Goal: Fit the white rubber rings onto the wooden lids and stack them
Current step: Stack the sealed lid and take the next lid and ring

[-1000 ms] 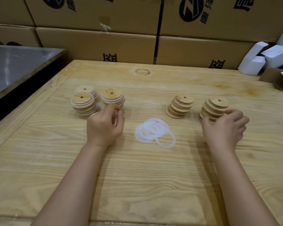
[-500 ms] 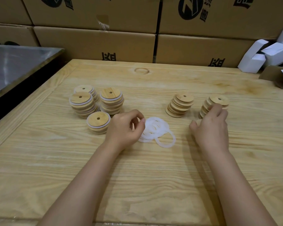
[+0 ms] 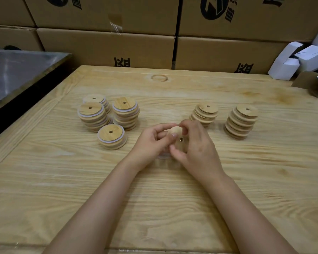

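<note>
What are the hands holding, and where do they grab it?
One wooden lid, held between the left hand and right hand, fingers curled round its edge. A white ring may be there too, but it is blurred.

This looks like a packing workshop or stockroom. Beyond the left hand [image 3: 150, 145] and the right hand [image 3: 198, 149], printed cartons [image 3: 106, 48] stand stacked like a wall. Far right of the right hand lie small white boxes [image 3: 297, 59]; far left is a steel bench [image 3: 17, 70]. Many lid stacks [image 3: 241, 123] stand on the wooden table [image 3: 154, 198].
</note>
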{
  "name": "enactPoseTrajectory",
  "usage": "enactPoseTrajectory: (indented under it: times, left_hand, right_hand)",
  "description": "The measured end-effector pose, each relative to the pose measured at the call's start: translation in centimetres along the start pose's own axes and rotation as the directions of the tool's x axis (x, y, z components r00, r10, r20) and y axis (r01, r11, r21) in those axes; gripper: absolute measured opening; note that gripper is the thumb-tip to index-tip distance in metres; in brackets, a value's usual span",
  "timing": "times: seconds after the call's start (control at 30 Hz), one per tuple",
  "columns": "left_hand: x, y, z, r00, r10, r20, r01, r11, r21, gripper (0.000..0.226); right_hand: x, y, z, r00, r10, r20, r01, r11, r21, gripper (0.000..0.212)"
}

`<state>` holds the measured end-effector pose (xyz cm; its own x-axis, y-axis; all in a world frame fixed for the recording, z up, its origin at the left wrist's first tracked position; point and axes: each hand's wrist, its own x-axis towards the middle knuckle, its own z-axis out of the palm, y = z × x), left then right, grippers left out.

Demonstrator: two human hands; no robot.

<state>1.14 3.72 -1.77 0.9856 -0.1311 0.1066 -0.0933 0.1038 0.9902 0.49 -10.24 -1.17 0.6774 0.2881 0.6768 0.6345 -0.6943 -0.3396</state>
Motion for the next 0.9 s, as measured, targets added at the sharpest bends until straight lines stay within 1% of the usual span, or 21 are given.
enactPoseTrajectory:
  times: [0.07,0.13,0.17,0.23,0.27,0.33,0.43,0.5,0.6,0.67,0.8,0.9]
  left_hand:
    - [0.0,0.1,0.0,1.000,-0.002,0.003,0.001,1.000,0.023,0.025]
    - [0.0,0.1,0.0,1.000,0.000,-0.026,0.000,1.000,0.028,0.026]
    - [0.1,0.1,0.0,0.999,0.009,-0.052,-0.008,1.000,0.020,0.028]
    - [0.3,0.2,-0.2,0.994,0.027,-0.104,-0.029,0.999,-0.019,0.029]
    - [0.3,0.3,-0.2,0.992,0.035,-0.122,-0.040,0.998,-0.043,0.029]
    - [0.3,0.4,-0.4,0.989,0.054,-0.140,-0.066,0.995,-0.081,0.029]
    - [0.4,0.1,-0.4,0.988,0.080,-0.129,-0.088,0.994,-0.061,0.028]
    - [0.4,0.0,-0.4,0.989,0.089,-0.121,-0.094,0.995,-0.033,0.030]
    - [0.4,-0.1,-0.5,0.988,0.100,-0.113,-0.103,0.995,-0.015,0.032]
    - [0.3,-0.1,-0.6,0.990,0.103,-0.100,-0.104,0.995,0.001,0.031]
    - [0.3,0.0,-0.5,0.991,0.112,-0.067,-0.111,0.993,0.029,0.031]
    - [0.2,0.2,-0.6,0.990,0.125,-0.059,-0.123,0.991,0.044,0.030]
  right_hand:
    - [0.0,0.5,0.1,1.000,-0.008,0.027,0.007,0.999,0.031,0.051]
    - [-0.1,1.0,0.2,0.999,0.024,0.032,-0.026,0.996,0.085,0.052]
    - [-0.1,1.3,0.2,0.997,0.071,0.017,-0.072,0.990,0.122,0.048]
    - [0.0,2.0,0.1,0.977,0.211,0.015,-0.209,0.957,0.201,0.031]
    - [0.0,2.5,0.0,0.964,0.262,0.056,-0.267,0.938,0.220,0.026]
    - [-0.1,3.4,-0.2,0.945,0.274,0.180,-0.307,0.932,0.194,0.027]
    - [-0.3,4.2,-0.2,0.903,0.235,0.360,-0.285,0.954,0.090,0.025]
    - [-0.3,4.3,-0.1,0.890,0.198,0.410,-0.237,0.970,0.047,0.024]
    - [-0.3,4.3,-0.1,0.896,0.164,0.413,-0.188,0.982,0.018,0.024]
    - [-0.3,4.1,0.0,0.901,0.158,0.405,-0.184,0.983,0.027,0.024]
    - [-0.2,4.0,-0.2,0.894,0.194,0.403,-0.263,0.957,0.123,0.018]
    - [0.0,4.0,-0.4,0.898,0.244,0.367,-0.337,0.916,0.216,0.015]
